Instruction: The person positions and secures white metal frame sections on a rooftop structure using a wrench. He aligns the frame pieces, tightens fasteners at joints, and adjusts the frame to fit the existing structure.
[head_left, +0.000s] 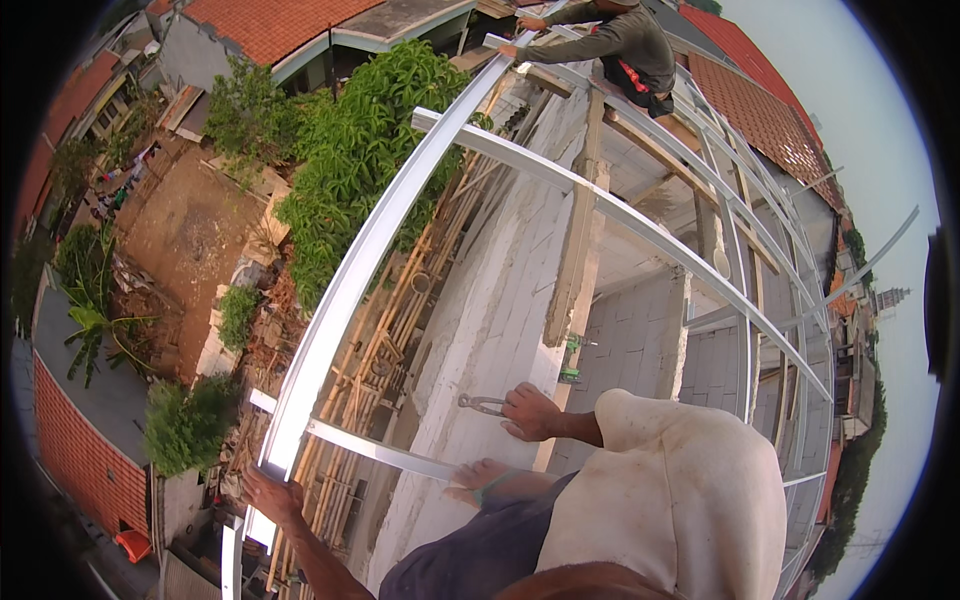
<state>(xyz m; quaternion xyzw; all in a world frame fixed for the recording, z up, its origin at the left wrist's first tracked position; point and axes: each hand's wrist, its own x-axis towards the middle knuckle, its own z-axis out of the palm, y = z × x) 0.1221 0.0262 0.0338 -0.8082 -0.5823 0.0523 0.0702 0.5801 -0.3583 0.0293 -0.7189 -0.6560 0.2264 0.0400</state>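
A: Item one: left hand (pixel 272 495), near left, fingers wrapped around the lower end of a long light steel channel (pixel 372 240). The channel runs from that grip far up toward a co-worker (pixel 610 45) crouched on the frame at the far end.

B: And the other hand?

A: Item two: right hand (pixel 530 412), fingers spread flat, palm down on top of the white block wall (pixel 500 290). It holds nothing. Pincers (pixel 482 404) lie on the wall just left of its fingertips, untouched. A bare foot (pixel 490 482) in a sandal rests on the wall too, beside a short cross channel (pixel 375 450).

B: Risks?

A: My judgement: the channel is long and held at its ends only, so a loosened grip could let it swing or slide off toward the yard well below. The pincers sit near the wall's edge; a nudge could send them over.

B: Anything you can't make out?

A: Whether the channel is fastened where it crosses the curved purlin (pixel 620 215), no. The co-worker's hold is small and cut by the rim. The person's knee hides the wall near right.
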